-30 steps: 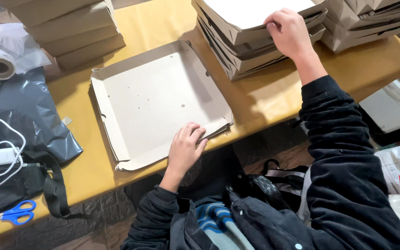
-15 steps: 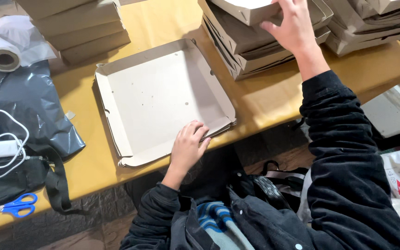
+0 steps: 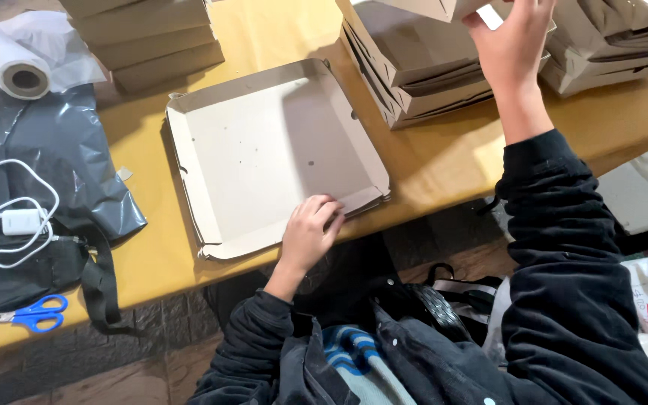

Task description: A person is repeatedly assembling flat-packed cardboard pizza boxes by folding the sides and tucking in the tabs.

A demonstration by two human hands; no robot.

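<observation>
An open, shallow cardboard box tray [image 3: 264, 150] lies flat on the yellow table [image 3: 444, 165]. My left hand [image 3: 310, 234] rests on the tray's near edge, fingers pressing the rim. My right hand [image 3: 511, 45] is raised at the top of the view, gripping a folded cardboard box [image 3: 444, 7] lifted off the stack of flat boxes [image 3: 414, 67] behind the tray.
More box stacks stand at the back left [image 3: 144, 37] and back right [image 3: 616, 45]. A plastic film roll [image 3: 16, 71], dark plastic bags [image 3: 46, 157], a white charger with cable [image 3: 16, 221] and blue scissors [image 3: 35, 313] lie at left.
My right hand has lifted a folded box up from the stack, rising toward the top edge. My left hand stays on the tray's near edge.
</observation>
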